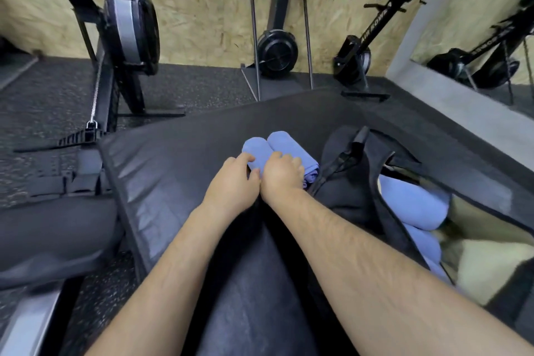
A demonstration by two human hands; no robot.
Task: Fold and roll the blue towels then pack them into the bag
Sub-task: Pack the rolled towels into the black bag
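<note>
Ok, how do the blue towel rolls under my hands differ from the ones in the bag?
The loose rolls lie on the mat outside the bag, while the packed rolls sit inside it. The left hand and right hand grip the loose rolls; nothing touches the packed rolls. Both sets are blue and rolled.

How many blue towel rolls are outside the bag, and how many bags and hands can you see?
Blue towel rolls outside the bag: 2
Bags: 1
Hands: 2
Total: 5
</note>
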